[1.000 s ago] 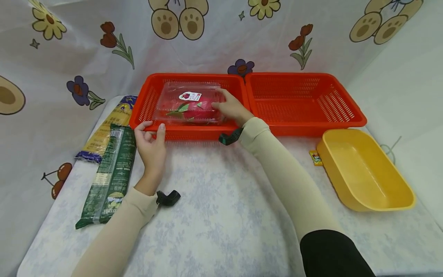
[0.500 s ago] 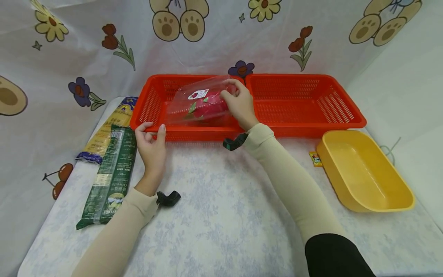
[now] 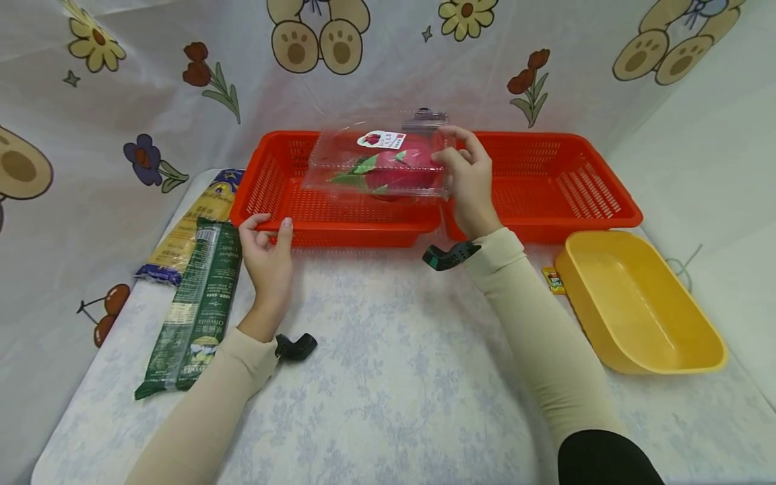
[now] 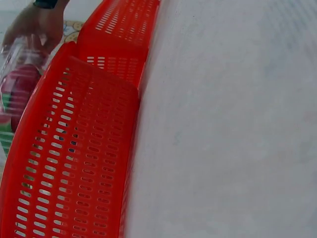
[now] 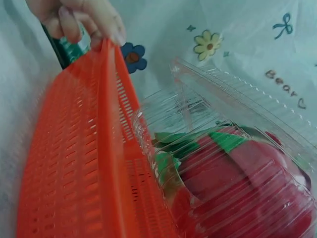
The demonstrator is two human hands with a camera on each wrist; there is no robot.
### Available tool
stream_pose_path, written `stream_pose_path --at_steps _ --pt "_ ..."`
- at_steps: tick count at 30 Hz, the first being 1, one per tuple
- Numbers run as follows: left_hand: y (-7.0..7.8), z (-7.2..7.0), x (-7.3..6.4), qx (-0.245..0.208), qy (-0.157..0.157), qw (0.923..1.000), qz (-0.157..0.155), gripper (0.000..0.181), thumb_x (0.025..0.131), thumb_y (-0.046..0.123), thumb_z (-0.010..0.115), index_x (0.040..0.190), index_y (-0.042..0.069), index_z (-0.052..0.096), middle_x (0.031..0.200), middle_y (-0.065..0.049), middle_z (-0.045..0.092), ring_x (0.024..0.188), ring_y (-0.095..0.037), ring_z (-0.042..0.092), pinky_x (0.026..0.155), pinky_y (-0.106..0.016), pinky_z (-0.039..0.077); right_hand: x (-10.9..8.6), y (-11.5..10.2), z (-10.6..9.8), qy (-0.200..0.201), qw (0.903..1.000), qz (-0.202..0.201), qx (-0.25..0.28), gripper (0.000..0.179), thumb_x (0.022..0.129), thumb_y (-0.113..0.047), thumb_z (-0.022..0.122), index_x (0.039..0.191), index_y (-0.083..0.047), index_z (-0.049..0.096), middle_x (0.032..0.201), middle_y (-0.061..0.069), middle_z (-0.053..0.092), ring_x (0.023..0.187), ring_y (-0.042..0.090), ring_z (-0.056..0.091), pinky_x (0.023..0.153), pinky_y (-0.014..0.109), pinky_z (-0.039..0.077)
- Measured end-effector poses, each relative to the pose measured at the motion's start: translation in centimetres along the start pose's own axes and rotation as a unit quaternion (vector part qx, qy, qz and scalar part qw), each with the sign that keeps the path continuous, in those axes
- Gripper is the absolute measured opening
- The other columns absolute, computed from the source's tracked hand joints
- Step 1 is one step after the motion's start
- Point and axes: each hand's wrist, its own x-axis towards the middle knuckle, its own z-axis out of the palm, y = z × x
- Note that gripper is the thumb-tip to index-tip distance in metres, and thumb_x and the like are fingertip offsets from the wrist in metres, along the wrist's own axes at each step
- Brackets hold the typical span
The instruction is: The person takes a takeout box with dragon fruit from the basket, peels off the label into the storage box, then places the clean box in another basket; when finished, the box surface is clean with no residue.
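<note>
My right hand (image 3: 469,178) grips the right end of a clear plastic clamshell box (image 3: 318,168), thumb on top. Through the lid show pink-red dragon fruit (image 3: 403,168) with green tips and a white label (image 3: 382,139). The box hangs above the left red basket (image 3: 339,232); in the right wrist view it is beside the basket's rim (image 5: 111,148). My left hand (image 3: 267,269) pinches that basket's front rim near its left corner, also visible in the right wrist view. The left wrist view shows the basket's slotted wall (image 4: 74,148) and the box beyond it.
A second red basket (image 3: 545,229) adjoins on the right. Nearer on the right are a yellow tub (image 3: 642,303) and a small yellow packet (image 3: 554,279). At left lie a green spaghetti packet (image 3: 194,310) and a yellow packet (image 3: 182,236). A patterned cloth hangs behind.
My right hand has lifted the dragon fruit box out of the left basket, tilting it on the way, and moved it up and right. My left hand has stayed on the basket rim.
</note>
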Motion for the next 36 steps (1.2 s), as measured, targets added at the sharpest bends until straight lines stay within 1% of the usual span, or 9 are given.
stream_pose_path --at_steps 6,10,13,16,20,25,26,33,36 --pt "0.0 0.1 0.0 0.006 0.002 1.0000 0.002 0.040 0.097 0.024 0.073 0.127 0.016 0.049 0.087 -0.007 0.057 0.085 -0.023 0.056 0.076 -0.030 0.049 -2.7 -2.2 -3.0 0.007 0.9992 -0.004 0.039 0.037 0.095 -0.016 0.068 0.132 -0.018 0.063 0.127 0.014 0.061 0.075 0.021 0.049 0.052 0.020 0.046" --pt "-0.1 0.0 0.0 0.010 0.008 0.9999 0.007 0.039 0.096 0.024 0.073 0.126 0.016 0.049 0.085 -0.006 0.056 0.083 -0.020 0.055 0.072 -0.026 0.047 -4.7 -2.8 -4.1 0.011 0.9988 0.000 0.048 0.039 0.095 -0.017 0.068 0.134 -0.017 0.061 0.137 0.012 0.058 0.095 0.024 0.058 0.063 0.021 0.054" --pt "-0.1 0.0 -0.2 0.010 0.005 0.9999 0.009 0.039 0.096 0.024 0.073 0.126 0.016 0.049 0.084 -0.006 0.055 0.081 -0.018 0.054 0.071 -0.025 0.046 -6.7 -3.0 -4.5 0.023 0.9993 -0.008 0.028 0.040 0.095 -0.016 0.069 0.134 -0.016 0.062 0.127 0.014 0.060 0.107 0.029 0.059 0.077 0.030 0.059" --pt "0.4 0.2 -0.3 0.005 0.000 1.0000 0.006 0.041 0.097 0.021 0.072 0.129 0.012 0.048 0.085 -0.005 0.055 0.081 -0.018 0.054 0.072 -0.027 0.047 -8.6 -3.2 -4.9 0.036 0.9989 -0.026 0.014 0.038 0.094 -0.013 0.068 0.132 -0.014 0.064 0.111 0.016 0.061 0.103 0.029 0.058 0.083 0.034 0.059" --pt "0.5 0.3 -0.2 0.004 0.004 1.0000 -0.001 0.041 0.098 0.016 0.070 0.131 0.009 0.046 0.086 -0.005 0.054 0.083 -0.017 0.053 0.072 -0.026 0.046 -10.9 -3.5 -5.7 0.021 0.9991 -0.023 0.030 0.036 0.096 -0.009 0.065 0.132 -0.012 0.063 0.098 0.013 0.060 0.089 0.024 0.057 0.069 0.026 0.058" --pt "0.1 0.0 0.1 0.003 0.007 1.0000 0.000 0.042 0.097 0.018 0.071 0.130 0.012 0.047 0.086 -0.004 0.054 0.083 -0.017 0.053 0.069 -0.024 0.043 -13.6 -2.9 -7.1 -0.014 0.9975 0.024 0.064 0.037 0.100 -0.010 0.060 0.136 -0.014 0.059 0.102 0.010 0.060 0.078 0.019 0.056 0.057 0.020 0.053" --pt "0.1 0.0 0.1 0.003 0.006 1.0000 0.001 0.042 0.097 0.019 0.072 0.130 0.013 0.047 0.086 -0.004 0.054 0.084 -0.017 0.052 0.069 -0.024 0.043 -14.1 -2.8 -7.4 -0.017 0.9972 0.028 0.066 0.037 0.100 -0.009 0.059 0.136 -0.015 0.059 0.104 0.010 0.060 0.081 0.019 0.057 0.059 0.022 0.055" --pt "0.2 0.1 0.0 -0.001 0.001 0.9999 0.013 0.041 0.096 0.023 0.073 0.128 0.015 0.049 0.085 -0.006 0.053 0.082 -0.019 0.052 0.069 -0.025 0.043 -16.1 -1.1 -8.4 -0.033 0.9969 -0.004 0.072 0.041 0.096 -0.001 0.051 0.135 -0.010 0.060 0.098 0.010 0.053 0.071 0.018 0.053 0.047 0.020 0.049" --pt "0.2 0.2 -0.1 0.009 0.002 0.9999 0.009 0.043 0.096 0.024 0.073 0.129 0.012 0.048 0.087 -0.006 0.053 0.086 -0.019 0.053 0.071 -0.025 0.044 -16.8 -0.1 -8.5 -0.043 0.9967 -0.004 0.068 0.045 0.092 0.004 0.048 0.133 -0.009 0.062 0.099 0.011 0.054 0.071 0.017 0.057 0.049 0.023 0.051"
